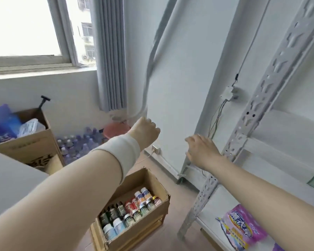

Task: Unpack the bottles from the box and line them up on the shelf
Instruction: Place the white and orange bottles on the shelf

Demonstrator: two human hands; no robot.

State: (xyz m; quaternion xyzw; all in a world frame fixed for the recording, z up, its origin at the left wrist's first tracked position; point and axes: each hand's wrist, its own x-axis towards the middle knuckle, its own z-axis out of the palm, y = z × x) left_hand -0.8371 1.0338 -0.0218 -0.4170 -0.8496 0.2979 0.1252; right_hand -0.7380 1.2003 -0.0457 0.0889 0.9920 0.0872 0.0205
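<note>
Head view: brown cardboard box [149, 180] of assorted capped bottles [130, 209], 6 o'clock of both hands, well apart. Left hand [145, 132] fisted, nothing seen in it; right hand [201, 151] fingers spread, near white metal shelf [243, 136].

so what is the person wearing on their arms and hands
A wide off-white elastic wrap circles the left wrist and lower forearm, just behind the left hand. The right hand and its forearm are bare. No sleeve, glove or watch shows on either arm.
</note>
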